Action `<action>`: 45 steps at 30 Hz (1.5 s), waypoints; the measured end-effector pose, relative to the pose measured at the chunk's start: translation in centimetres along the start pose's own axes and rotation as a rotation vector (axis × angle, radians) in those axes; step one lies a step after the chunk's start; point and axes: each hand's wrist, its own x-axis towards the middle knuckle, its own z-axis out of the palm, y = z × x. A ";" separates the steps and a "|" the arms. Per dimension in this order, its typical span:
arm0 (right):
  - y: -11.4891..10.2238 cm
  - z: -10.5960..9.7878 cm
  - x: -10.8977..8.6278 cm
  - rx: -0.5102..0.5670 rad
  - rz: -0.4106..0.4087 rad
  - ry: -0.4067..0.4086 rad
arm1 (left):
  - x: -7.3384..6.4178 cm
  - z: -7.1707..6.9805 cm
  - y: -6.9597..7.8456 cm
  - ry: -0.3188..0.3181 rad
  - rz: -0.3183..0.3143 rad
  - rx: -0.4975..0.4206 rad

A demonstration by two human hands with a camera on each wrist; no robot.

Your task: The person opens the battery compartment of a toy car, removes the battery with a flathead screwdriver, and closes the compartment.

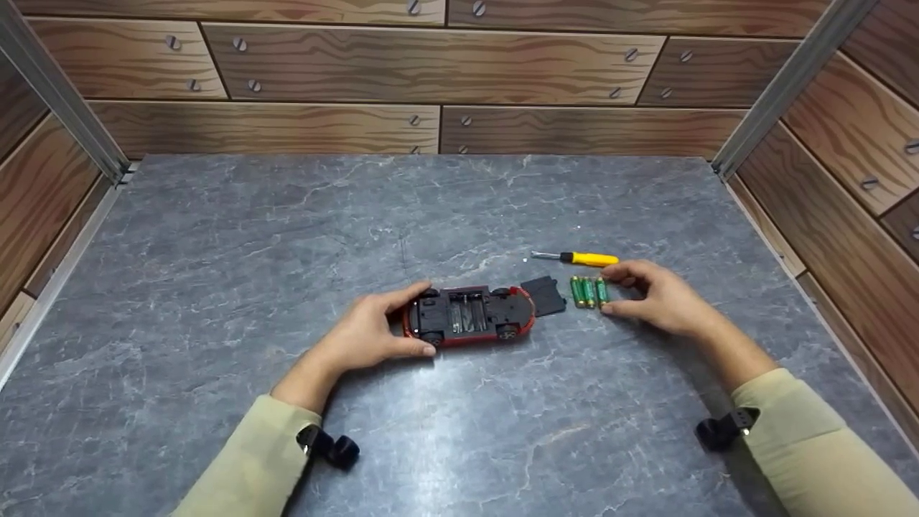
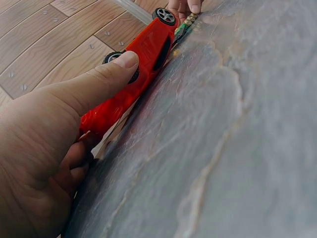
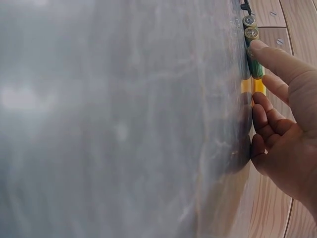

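Note:
A red toy car point(image 1: 470, 316) lies wheels up on the table, its black underside showing an open battery compartment point(image 1: 468, 313) with no battery visible in it. My left hand point(image 1: 366, 327) grips one end of the car, thumb along the near side and fingers on the far side. Several green batteries point(image 1: 583, 293) lie side by side to the right of the car. At the rightmost battery point(image 1: 602, 289), my right hand point(image 1: 657, 298) pinches its two ends between thumb and forefinger; the right wrist view also shows this battery point(image 3: 256, 68) between them.
A black compartment cover point(image 1: 546, 296) lies between the car and the batteries. Behind the batteries rests a screwdriver point(image 1: 592, 259) with a yellow handle. The grey marbled table point(image 1: 323, 215) is bordered by wood-patterned walls point(image 1: 431, 64) at the back and sides.

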 end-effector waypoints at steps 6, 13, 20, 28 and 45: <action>-0.7 -0.4 0.1 -0.006 0.006 0.027 | 0.1 0.1 0.0 0.001 0.007 0.001; -3.0 0.3 0.9 -0.073 -0.083 0.053 | 0.0 0.0 0.0 -0.004 0.010 -0.016; -4.8 1.9 2.1 -0.165 -0.196 -0.031 | 0.0 -0.1 0.0 -0.001 0.006 -0.009; -5.4 2.8 2.9 -0.211 -0.227 -0.063 | 0.0 0.1 0.0 -0.011 -0.009 -0.029; -5.2 3.6 3.7 -0.200 -0.269 -0.094 | 0.0 0.0 0.0 -0.008 -0.003 -0.030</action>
